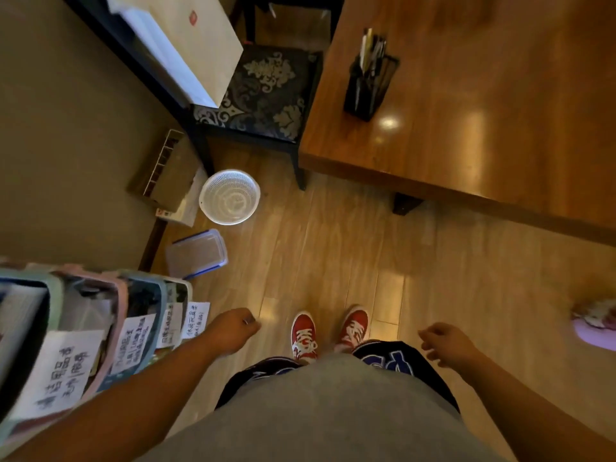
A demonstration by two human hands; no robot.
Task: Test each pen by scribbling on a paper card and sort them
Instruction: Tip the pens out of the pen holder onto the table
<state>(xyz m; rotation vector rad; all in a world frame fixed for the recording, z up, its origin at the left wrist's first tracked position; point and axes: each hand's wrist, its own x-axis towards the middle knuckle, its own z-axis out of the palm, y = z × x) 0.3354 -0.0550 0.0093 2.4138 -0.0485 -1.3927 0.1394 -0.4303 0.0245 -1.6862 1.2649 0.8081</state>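
A black mesh pen holder (370, 86) stands near the front left corner of the wooden table (483, 128), with several pens (371, 50) sticking up out of it. I stand on the floor a step away from the table. My left hand (231, 330) hangs low at my side with its fingers curled shut and nothing visibly in it. Loosely open and empty, my right hand (445, 343) hangs on the other side, far below the table edge. No paper card is in sight.
A dark chair (263, 95) with a patterned cushion stands left of the table, a large paper bag (186, 38) leaning on it. A white basket (230, 196) and a clear lidded box (196, 253) lie on the floor. Labelled storage bins (83, 338) are at my left.
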